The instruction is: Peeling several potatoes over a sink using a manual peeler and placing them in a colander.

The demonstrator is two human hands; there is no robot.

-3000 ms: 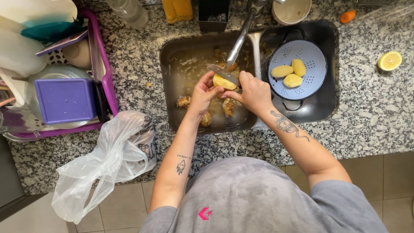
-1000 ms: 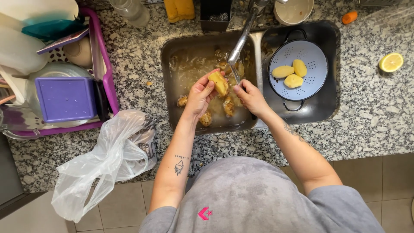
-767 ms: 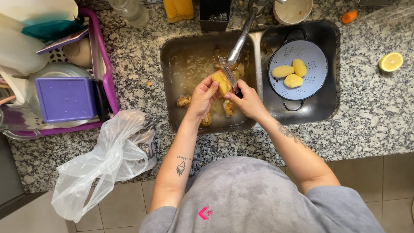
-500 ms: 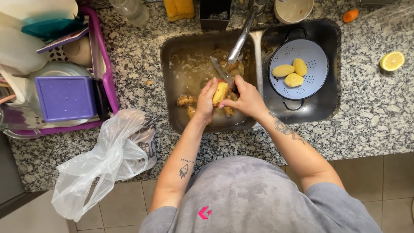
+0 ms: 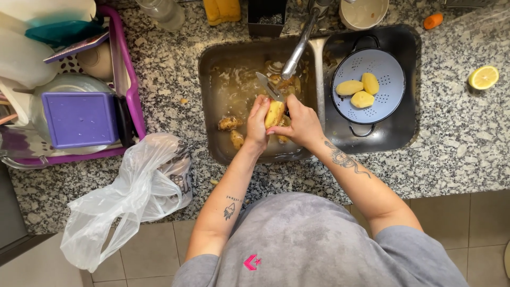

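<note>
Over the left sink basin (image 5: 212,106), my left hand (image 5: 257,125) grips a partly peeled yellow potato (image 5: 274,113). My right hand (image 5: 300,123) holds a knife (image 5: 268,86) whose blade points up and left above the potato. Two unpeeled potatoes (image 5: 231,130) lie in the basin just left of my left hand, among peels. In the right basin a pale blue colander (image 5: 369,85) holds three peeled potatoes (image 5: 360,90).
The faucet (image 5: 298,45) reaches over the basin above my hands. A purple dish rack (image 5: 79,95) with containers stands at left. A clear plastic bag (image 5: 127,196) hangs over the counter's front edge. A lemon half (image 5: 483,77) lies at far right.
Both hands have stayed over the left basin while the potato turned in my left hand. The knife blade swung from beside the potato to above it, pointing up and left.
</note>
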